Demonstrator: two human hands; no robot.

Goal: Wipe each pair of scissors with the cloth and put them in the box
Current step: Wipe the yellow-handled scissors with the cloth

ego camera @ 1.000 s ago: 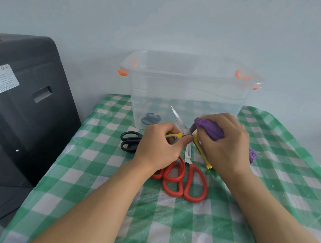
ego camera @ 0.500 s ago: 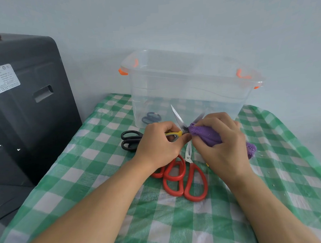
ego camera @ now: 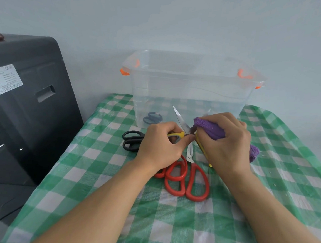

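My left hand grips the yellow handle of an opened pair of yellow scissors, one blade pointing up and away. My right hand holds a purple cloth wrapped round the other blade, whose tip shows just past the cloth. Red-handled scissors lie on the tablecloth under my hands. Black-handled scissors lie to the left, partly hidden by my left hand. The clear plastic box with orange clips stands behind, with dark-handled scissors inside at its left end.
A green and white checked tablecloth covers the table. A tall dark grey machine stands against the table's left side. The pale wall rises right behind the box.
My right hand slid the cloth along the blade, out toward the tip and then back toward the pivot. My left hand kept hold of the handle.
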